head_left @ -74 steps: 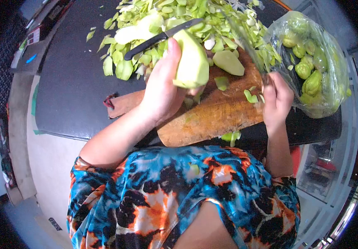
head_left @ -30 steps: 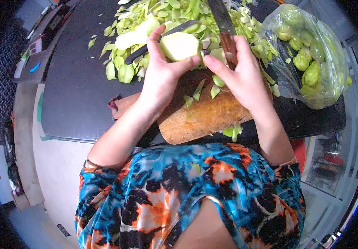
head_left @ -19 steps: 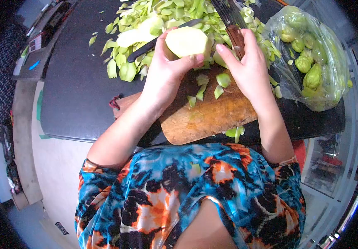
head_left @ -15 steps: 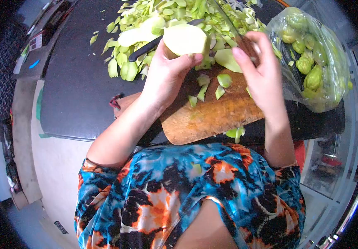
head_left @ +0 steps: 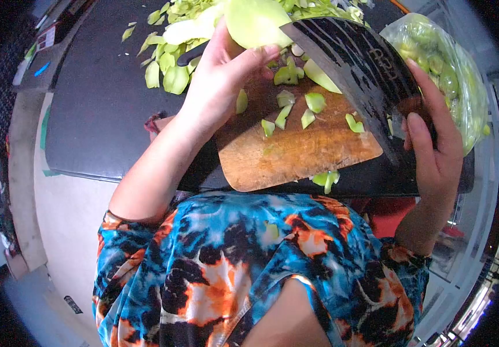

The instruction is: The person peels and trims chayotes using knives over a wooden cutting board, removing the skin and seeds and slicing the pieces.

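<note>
My left hand (head_left: 230, 66) grips a peeled pale green vegetable (head_left: 255, 23) above the far part of the wooden cutting board (head_left: 296, 153). In my right hand (head_left: 435, 133) is the handle of a cleaver (head_left: 365, 69); its broad dark blade, streaked wet, points up and left, its tip close to the vegetable. Small green peel pieces (head_left: 315, 102) lie scattered on the board. Behind, sliced green pieces (head_left: 176, 80) form a large heap. A black-handled knife (head_left: 193, 54) rests on the heap, partly hidden by my left hand.
A clear plastic bag (head_left: 466, 87) of whole green vegetables stands at the right, partly behind my right hand. Some peel (head_left: 326, 179) lies on the black table (head_left: 105, 115) at its near edge. A red thing (head_left: 385, 217) shows below the table at the right.
My right hand has moved right and toward me, turning the cleaver so its flat blade shows broadly. My left hand has raised the vegetable slightly, farther up the view.
</note>
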A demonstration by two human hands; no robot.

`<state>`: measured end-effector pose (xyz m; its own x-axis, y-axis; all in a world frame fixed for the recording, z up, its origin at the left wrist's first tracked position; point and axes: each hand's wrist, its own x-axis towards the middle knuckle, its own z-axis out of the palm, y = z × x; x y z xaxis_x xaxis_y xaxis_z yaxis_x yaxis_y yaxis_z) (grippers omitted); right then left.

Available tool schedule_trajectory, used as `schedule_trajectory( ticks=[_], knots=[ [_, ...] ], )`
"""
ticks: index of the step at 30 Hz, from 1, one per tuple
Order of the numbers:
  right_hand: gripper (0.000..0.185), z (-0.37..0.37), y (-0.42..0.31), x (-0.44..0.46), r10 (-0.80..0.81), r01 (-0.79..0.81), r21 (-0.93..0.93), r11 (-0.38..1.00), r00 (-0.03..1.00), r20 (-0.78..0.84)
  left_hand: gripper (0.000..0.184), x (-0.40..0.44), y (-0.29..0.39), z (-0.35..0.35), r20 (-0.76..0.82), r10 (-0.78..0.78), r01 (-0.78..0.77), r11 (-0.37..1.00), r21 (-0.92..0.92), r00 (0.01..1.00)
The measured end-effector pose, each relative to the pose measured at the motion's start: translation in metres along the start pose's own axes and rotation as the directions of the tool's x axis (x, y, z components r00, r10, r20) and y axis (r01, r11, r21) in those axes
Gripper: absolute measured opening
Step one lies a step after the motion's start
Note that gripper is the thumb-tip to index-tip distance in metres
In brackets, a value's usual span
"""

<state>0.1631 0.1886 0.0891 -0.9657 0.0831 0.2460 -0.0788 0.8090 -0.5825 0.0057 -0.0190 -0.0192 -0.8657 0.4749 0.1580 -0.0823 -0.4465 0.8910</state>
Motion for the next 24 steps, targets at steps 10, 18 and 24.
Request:
schedule_trajectory(
  ticks=[10,18,24],
  knots=[
    [0.042,-0.003,0.003,0.004,0.016,-0.016,-0.016,1.0,0.999,0.043,0.045,0.002,0.0,-0.002,0.073,-0.002,-0.003,0.998,0.064,0.997],
    [0.046,-0.02,0.007,0.003,0.127,-0.134,0.04,0.99,0.98,0.152,0.051,-0.001,0.01,0.007,0.202,0.111,-0.145,0.976,0.16,0.973],
    [0.048,-0.019,0.008,0.001,0.159,-0.164,0.02,0.986,0.975,0.153,0.052,-0.004,0.013,0.008,0.268,0.051,-0.124,0.956,0.265,0.962]
  ],
)
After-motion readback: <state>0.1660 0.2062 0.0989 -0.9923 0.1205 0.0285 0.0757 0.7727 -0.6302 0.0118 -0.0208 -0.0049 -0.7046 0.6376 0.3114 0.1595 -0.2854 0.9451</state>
